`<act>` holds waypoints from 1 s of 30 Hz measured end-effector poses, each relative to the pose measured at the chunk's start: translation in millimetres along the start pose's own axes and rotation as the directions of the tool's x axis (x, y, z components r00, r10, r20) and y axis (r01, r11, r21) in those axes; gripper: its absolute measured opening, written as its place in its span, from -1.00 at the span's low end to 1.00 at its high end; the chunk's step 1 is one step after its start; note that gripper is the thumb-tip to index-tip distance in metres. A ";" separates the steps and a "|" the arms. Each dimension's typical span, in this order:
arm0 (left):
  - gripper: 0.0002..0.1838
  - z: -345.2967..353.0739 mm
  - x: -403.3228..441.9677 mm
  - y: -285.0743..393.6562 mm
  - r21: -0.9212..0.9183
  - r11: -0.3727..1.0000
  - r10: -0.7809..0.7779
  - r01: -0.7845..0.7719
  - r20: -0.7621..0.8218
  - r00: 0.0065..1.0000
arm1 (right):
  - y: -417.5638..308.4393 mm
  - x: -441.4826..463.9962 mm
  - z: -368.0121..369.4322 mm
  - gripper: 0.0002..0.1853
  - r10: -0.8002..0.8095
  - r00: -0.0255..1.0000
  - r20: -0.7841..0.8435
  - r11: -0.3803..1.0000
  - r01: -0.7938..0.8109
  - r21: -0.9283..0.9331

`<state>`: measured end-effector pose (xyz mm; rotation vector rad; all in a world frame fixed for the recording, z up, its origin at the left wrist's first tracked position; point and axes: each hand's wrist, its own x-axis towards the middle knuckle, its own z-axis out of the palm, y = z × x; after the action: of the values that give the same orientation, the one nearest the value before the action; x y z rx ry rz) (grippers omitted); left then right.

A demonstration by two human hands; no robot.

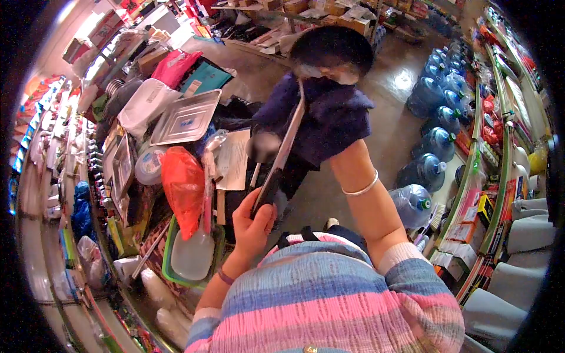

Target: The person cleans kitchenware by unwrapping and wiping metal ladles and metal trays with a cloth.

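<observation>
My left hand [253,226] is closed around the black lower end of a long, flat, blade-like thing [285,144]. It slants up and away, its pale upper part reaching dark blue cloth [338,120]. My right forearm stretches forward into that cloth, which hides my right hand and its fingers. Behind the cloth is the dark-haired head of a person [332,50]; whether the cloth is their clothing I cannot make out. Left of the blade lie a printed card [233,159] and an orange-red plastic bag [183,188].
A metal tray [187,117] and a green-rimmed tub [168,259] with a whitish container sit among piled goods on the left. Large blue water bottles [438,144] line the floor at right, beside stocked shelves [497,170]. More loaded shelves [294,7] stand at the back.
</observation>
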<state>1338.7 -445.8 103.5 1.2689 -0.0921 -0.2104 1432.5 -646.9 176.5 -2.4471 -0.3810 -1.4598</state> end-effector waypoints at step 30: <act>-0.64 -4.6 10.3 57.2 0.871 0.119 0.670 -0.477 0.284 0.686 | -26.1 -37.6 18.3 -0.73 0.028 0.860 0.509 -0.624 -0.383 0.681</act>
<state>1355.7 -427.5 156.2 2.2721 -0.6363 0.8215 1420.9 -619.4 137.3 -0.6709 -0.6210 0.0428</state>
